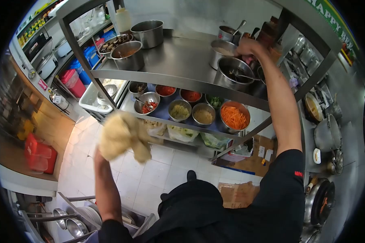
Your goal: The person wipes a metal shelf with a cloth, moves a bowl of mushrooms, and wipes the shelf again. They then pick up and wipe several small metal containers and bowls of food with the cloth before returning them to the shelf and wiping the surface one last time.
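A large, pale yellow mass (pixel 123 137), blurred by motion, hangs in the air at the left. Its bulk covers the fingers of my left hand, and only the wrist and forearm show below it. Up on the steel shelf at the right, my right hand (pixel 249 49) reaches among the metal pots. It is beside a pot of pale contents (pixel 223 49) and just above a pot with a ladle (pixel 235 72). The fingers are partly hidden and too small to make out, so what they hold, if anything, is unclear.
Below the steel shelf (pixel 182 60) stand several bowls of chopped food, with shredded carrot (pixel 234 117) at the right. More pots (pixel 147 34) are at the shelf's left. Pans (pixel 328 131) line the right side. A red container (pixel 40 153) is at the far left.
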Demonstrator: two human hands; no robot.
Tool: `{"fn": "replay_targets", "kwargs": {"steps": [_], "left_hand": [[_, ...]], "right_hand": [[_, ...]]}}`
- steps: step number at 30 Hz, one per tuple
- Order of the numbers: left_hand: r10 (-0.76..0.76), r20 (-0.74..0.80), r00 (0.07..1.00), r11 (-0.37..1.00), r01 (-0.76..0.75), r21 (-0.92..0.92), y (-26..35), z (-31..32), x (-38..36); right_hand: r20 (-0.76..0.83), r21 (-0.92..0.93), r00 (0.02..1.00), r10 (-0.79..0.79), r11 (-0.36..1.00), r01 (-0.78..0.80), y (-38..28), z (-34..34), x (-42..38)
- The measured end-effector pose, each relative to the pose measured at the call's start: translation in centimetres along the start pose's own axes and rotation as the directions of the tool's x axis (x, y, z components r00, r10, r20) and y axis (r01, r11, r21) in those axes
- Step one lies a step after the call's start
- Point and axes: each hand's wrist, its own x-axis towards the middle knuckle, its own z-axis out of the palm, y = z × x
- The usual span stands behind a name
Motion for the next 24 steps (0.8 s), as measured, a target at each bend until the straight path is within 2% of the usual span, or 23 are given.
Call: {"fn": "replay_targets", "kwargs": {"steps": [1, 2, 3, 5, 6, 7, 8, 9, 10, 11, 12, 13, 14, 16, 18, 20, 22, 24], "left_hand": [[-0.057, -0.001, 0.998, 0.996, 0.057, -0.070, 4.1, -1.3, 4.6], [0.058, -0.043, 0.997, 0.996, -0.055, 0.063, 5.9, -2.8, 7.4], [0.186, -0.071, 0.980, 0.964, -0.169, 0.204, 7.0, -3.8, 9.9], [0.282, -0.091, 0.955, 0.927, -0.246, 0.284, 7.7, -4.6, 15.0], [0.150, -0.167, 0.974, 0.988, -0.141, 0.062, 7.5, -4.1, 16.8], [0.003, -0.214, 0.977, 0.985, -0.040, -0.169, 6.8, -3.6, 18.3], [-0.001, -0.170, 0.985, 0.987, -0.026, -0.157, 5.7, -3.5, 19.6], [-0.021, -0.190, 0.981, 0.991, -0.006, -0.137, 3.1, -3.1, 21.1], [-0.042, -0.062, 0.997, 0.999, 0.041, -0.025, 0.3, -3.2, 22.1], [0.008, 0.151, 0.989, 0.999, 0.000, -0.052, -0.3, -2.3, 22.9], [0.440, 0.426, 0.790, 0.719, -0.594, 0.360, -6.1, -3.4, 24.3], [0.082, 0.278, 0.957, 0.971, -0.139, 0.193, -11.8, -2.8, 23.1], [0.223, 0.507, 0.833, 0.869, -0.405, 0.285, -11.6, -2.0, 23.1], [0.006, 0.558, 0.830, 0.894, -0.255, 0.369, -12.7, -0.6, 23.0], [-0.078, 0.582, 0.809, 0.911, -0.180, 0.372, -13.6, -0.1, 23.9], [-0.090, 0.604, 0.792, 0.942, -0.129, 0.309, -14.2, 0.7, 25.3], [-0.071, 0.610, 0.789, 0.984, -0.043, 0.170, -15.2, 2.7, 26.8], [-0.023, 0.569, 0.822, 0.993, 0.083, -0.081, -18.0, 6.0, 28.2]], "right_hand": [[-0.030, 0.059, 0.999, -0.012, 0.998, 0.013, 0.1, 0.2, 0.4], [-0.098, 0.073, 0.994, -0.039, 0.996, 0.046, -0.4, 0.4, 0.1], [-0.098, 0.082, 0.994, -0.050, 0.995, 0.059, -0.4, 0.5, 0.6], [-0.185, 0.129, 0.975, -0.121, 0.981, 0.146, -0.5, 0.8, 1.7], [-0.186, 0.146, 0.974, -0.131, 0.976, 0.159, -1.0, 0.8, 1.5], [-0.145, 0.175, 0.986, -0.084, 0.979, 0.109, -1.7, 0.4, 0.6], [-0.101, 0.198, 0.994, -0.038, 0.978, 0.057, -2.0, 0.2, 0.4], [-0.099, 0.212, 0.994, -0.047, 0.975, 0.067, -1.8, 0.5, 1.0], [-0.087, 0.301, 0.994, -0.059, 0.950, 0.083, -1.4, 0.8, 2.0], [-0.078, 0.391, 0.995, -0.068, 0.916, 0.093, -1.1, 1.1, 2.6], [-0.081, 0.406, 0.994, -0.067, 0.909, 0.094, -1.0, 1.3, 2.7], [-0.104, 0.531, 0.987, -0.119, 0.833, 0.156, -0.9, 1.4, 2.7], [-0.137, 0.641, 0.977, -0.164, 0.737, 0.214, -0.7, 1.2, 2.6], [-0.158, 0.639, 0.978, -0.139, 0.741, 0.209, -0.4, 0.4, 2.1], [-0.173, 0.637, 0.979, -0.110, 0.745, 0.197, 0.1, -0.5, 1.9], [-0.295, 0.732, 0.953, -0.070, 0.624, 0.273, 1.5, -1.6, 2.0], [-0.282, 0.740, 0.958, -0.050, 0.624, 0.250, 2.2, -3.5, 0.8], [-0.324, 0.725, 0.946, -0.015, 0.639, 0.258, 2.1, -4.9, -1.0]]}}
